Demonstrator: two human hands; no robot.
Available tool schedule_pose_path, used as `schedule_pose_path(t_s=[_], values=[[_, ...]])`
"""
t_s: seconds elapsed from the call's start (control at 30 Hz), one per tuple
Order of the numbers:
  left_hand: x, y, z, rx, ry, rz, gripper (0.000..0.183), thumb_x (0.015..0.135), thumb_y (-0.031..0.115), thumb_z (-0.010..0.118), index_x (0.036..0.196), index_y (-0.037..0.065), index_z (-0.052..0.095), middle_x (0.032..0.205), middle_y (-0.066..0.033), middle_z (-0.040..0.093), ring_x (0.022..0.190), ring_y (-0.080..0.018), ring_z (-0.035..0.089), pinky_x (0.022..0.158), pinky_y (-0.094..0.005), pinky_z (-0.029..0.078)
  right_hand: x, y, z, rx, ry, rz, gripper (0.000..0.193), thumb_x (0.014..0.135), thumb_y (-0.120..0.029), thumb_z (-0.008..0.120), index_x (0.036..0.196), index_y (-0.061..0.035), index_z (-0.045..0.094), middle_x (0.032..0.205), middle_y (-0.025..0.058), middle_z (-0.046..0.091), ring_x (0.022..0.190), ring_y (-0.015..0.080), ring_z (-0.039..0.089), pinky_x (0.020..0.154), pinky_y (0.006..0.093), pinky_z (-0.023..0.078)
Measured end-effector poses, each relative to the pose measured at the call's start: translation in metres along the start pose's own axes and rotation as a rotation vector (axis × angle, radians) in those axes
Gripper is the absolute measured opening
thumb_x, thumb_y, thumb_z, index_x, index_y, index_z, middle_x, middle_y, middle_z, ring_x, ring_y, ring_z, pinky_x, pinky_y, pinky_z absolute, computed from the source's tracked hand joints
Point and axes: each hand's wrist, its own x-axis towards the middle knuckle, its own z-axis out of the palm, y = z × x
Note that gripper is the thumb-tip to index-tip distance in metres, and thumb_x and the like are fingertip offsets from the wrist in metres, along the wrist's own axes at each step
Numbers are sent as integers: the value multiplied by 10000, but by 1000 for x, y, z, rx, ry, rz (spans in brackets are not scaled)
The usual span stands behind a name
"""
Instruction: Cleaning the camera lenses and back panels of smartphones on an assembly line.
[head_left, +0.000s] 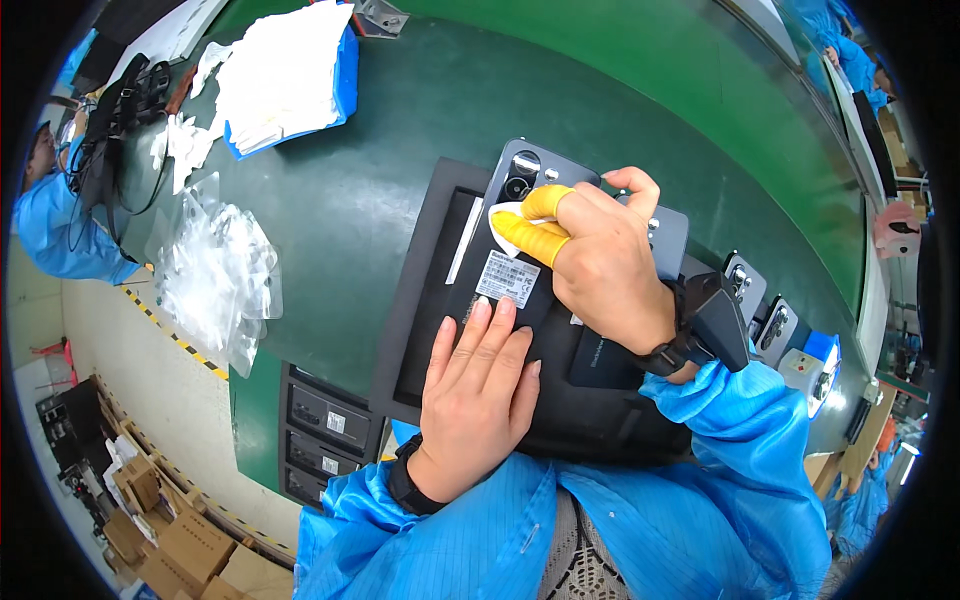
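A dark grey phone (570, 168) lies back side up on a black foam tray (412, 320), its camera lenses at the far end and a white printed label (508, 280) lower down. My right hand (612, 260), with yellow finger cots on thumb and forefinger, pinches a white cloth (505, 236) against the phone's back between lenses and label. Flat over the phone's near end rests my left hand (478, 385), fingers stretched out and tips at the label's lower edge. Partly behind my right hand is another grey phone (672, 242).
White cloths (280, 75) pile up in a blue box (347, 85) at the far left. Clear plastic bags (220, 275) lie on the green table's left side. More phones (746, 285) and a blue-and-white round item (824, 368) sit right. Black trays (325, 420) are stacked below the table edge.
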Motion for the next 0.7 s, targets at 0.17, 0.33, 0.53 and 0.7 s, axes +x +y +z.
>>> schedule_pose_path(t_s=[0.17,0.33,0.53,0.7], values=[[-1,-1,0,1,6,0,311,810,111,704,1106,27,658,1305,-178,601,1272,-323,533,1101,-475,333,-4,1,-2,-41,-3,-17,227,763,-95,697,965,-169,771,906,-43,615,808,143,564,926,488,310],[0,0,0,-7,9,4,307,812,114,704,1102,28,659,1310,-176,599,1272,-323,533,1100,-474,334,-8,1,-6,-88,0,-25,187,763,-122,703,935,-154,768,898,-50,594,810,141,559,918,486,315],[-1,-1,0,-5,12,9,303,817,114,698,1104,25,657,1314,-175,597,1277,-322,527,1100,-475,332,-11,2,-15,-105,-20,22,215,713,-74,717,916,-124,767,920,-19,595,845,162,583,924,498,309],[0,-1,0,0,8,9,305,818,118,700,1105,25,658,1313,-174,597,1279,-322,526,1101,-478,331,-7,6,-26,-60,-6,108,310,658,29,681,922,-113,761,945,11,610,875,188,597,888,474,307]])
